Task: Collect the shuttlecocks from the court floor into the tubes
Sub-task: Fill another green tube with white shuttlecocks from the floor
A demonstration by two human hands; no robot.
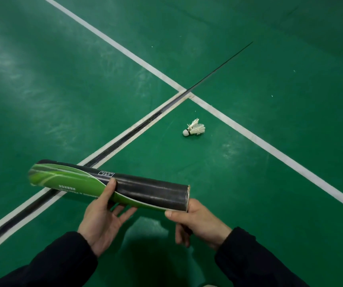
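Both dark sleeves (48,264) at bottom edge. Left hand (102,218) cups the tube (108,184) from below, thumb over its middle. Tube lies near-horizontal above the floor. Right hand (197,221) pinches the tube's right end, fingers curled. Shuttlecock (194,129) lies on the green floor (270,59), beyond the tube's right end, near the white lines (214,109) crossing.

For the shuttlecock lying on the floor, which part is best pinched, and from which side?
The shuttlecock lies on its side on the green floor, white cork pointing left, ragged feathers fanned right. Probably best to come from above and pinch the cork just by its dark band: it is firm, while the splayed feathers would likely crush or bend.
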